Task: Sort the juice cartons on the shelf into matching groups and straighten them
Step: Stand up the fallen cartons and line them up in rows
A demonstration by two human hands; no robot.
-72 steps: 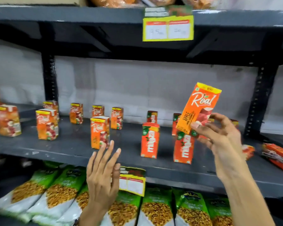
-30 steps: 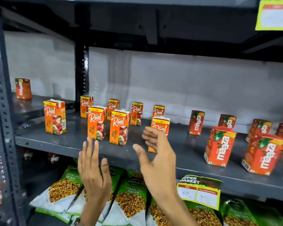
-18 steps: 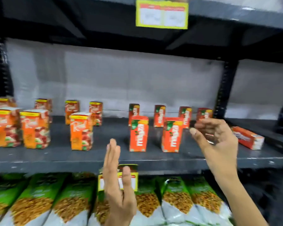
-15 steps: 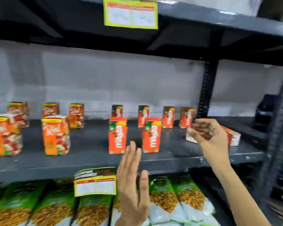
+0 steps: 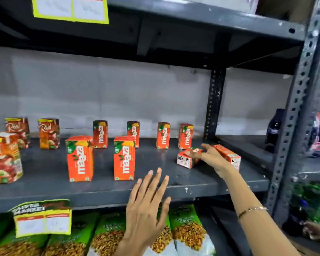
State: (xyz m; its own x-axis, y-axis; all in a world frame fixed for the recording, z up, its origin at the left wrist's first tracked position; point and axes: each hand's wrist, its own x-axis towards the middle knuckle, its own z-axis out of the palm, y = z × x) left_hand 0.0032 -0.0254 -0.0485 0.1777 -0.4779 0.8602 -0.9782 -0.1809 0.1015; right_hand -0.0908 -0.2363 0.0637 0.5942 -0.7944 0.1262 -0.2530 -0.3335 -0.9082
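My right hand reaches to the right end of the grey metal shelf, fingers laid over a toppled Maaza carton, not yet closed round it; a second fallen carton lies just behind. The carton looks small, light and stiff-sided, so I judge a pinch across its long faces best. My left hand hovers spread, holding nothing; upright Maaza cartons stand left.

My right hand rests on a toppled orange Maaza carton lying beside another fallen one, while six upright Maaza cartons stand left.
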